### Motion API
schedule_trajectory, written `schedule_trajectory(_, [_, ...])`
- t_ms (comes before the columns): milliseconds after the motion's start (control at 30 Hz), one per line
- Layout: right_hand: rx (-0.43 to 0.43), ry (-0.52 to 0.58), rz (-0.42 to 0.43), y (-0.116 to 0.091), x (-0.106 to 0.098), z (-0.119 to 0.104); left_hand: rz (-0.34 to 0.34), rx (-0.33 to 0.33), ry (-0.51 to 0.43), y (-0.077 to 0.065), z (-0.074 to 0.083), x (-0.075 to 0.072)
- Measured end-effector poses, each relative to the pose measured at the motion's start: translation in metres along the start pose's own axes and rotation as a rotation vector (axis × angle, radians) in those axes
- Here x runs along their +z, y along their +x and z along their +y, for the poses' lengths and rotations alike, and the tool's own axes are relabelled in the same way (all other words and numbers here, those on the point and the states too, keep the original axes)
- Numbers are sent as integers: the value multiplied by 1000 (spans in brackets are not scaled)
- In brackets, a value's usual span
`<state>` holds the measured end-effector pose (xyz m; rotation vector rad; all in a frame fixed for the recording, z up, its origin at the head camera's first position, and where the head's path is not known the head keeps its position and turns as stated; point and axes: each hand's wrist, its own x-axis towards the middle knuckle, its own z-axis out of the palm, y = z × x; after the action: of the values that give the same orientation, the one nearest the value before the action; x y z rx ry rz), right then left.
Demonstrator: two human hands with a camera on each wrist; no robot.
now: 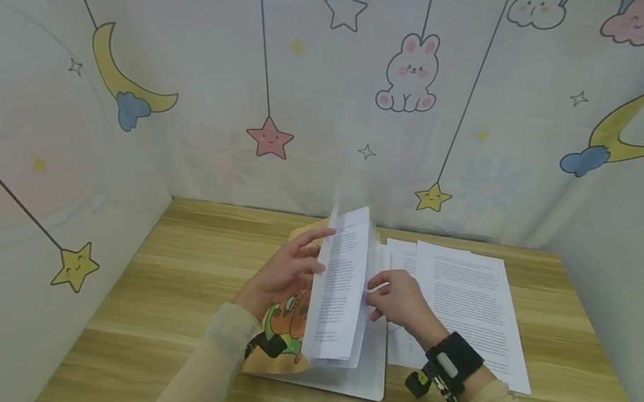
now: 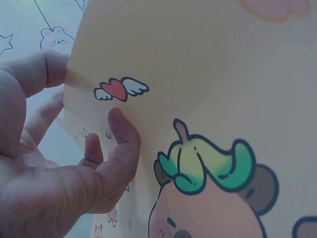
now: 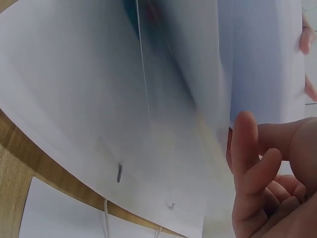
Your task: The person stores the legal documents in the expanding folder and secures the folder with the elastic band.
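A folder [image 1: 345, 381] with an orange cartoon cover lies open, its cover and several printed sheets in clear sleeves [image 1: 342, 284] raised upright. My left hand [image 1: 282, 273] holds the raised cover [image 2: 198, 69] by its edge, some fingers in front of the cartoon side and others reaching round the edge. From the other side, my right hand [image 1: 401, 301] pinches the edge of a sleeve between thumb and fingers. The right wrist view shows this hand [image 3: 262, 173] beside the bent plastic pages [image 3: 89, 99].
Printed paper sheets [image 1: 471, 306] lie overlapping on the wooden table [image 1: 178, 319], right of the folder. Cloth walls with cartoon stars and rabbits stand behind the table [image 1: 324, 115] and at both sides. Each wrist carries a strapped device, such as the black one [image 1: 454, 361] on the right.
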<state>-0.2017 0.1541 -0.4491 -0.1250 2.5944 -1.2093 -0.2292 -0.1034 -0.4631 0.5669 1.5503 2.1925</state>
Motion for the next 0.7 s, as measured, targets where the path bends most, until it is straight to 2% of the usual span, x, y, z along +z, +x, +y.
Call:
schedule_trajectory(133, [-10,-19,-9,1,1,1,-2,8,-4,0,1,0])
schedule_trajectory(700, [12,56,29,1,7,0,-5,0,2,0,0,1])
